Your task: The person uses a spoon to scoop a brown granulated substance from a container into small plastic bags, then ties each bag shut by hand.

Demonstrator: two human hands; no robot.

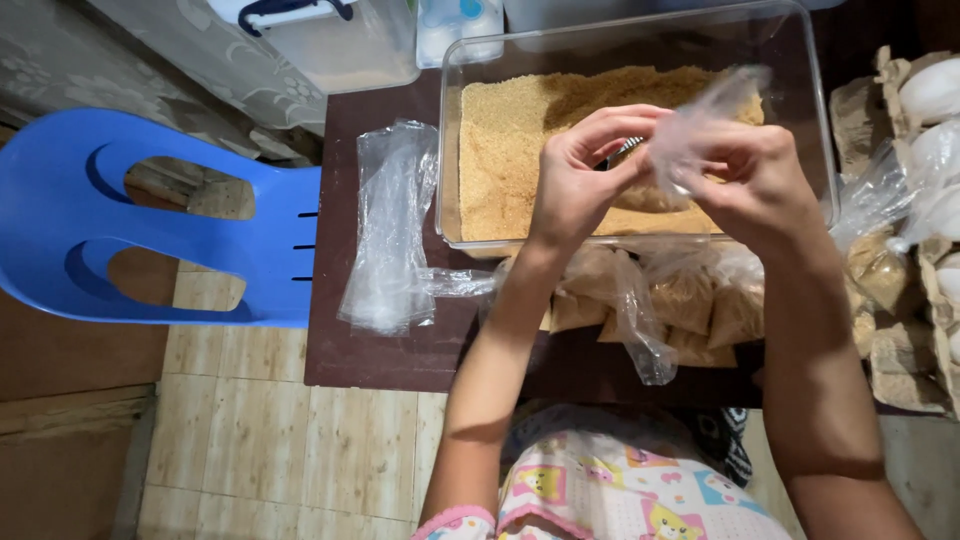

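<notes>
Holding a small clear plastic bag (700, 120) between pinched fingers, the left hand (580, 175) and right hand (755, 175) work together above a clear tub of brown sugar (520, 140). Filled, tied bags (690, 300) lie near the person; a stack of empty bags (390, 230) rests left, beside a blue chair (150, 230).

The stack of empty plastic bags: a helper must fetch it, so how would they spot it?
Start at the big clear tub of brown sugar on the dark table. Just left of it, beside the blue chair, lies the stack of empty plastic bags. Unlike the filled bags in front of the tub, these are flat and clear.
</notes>
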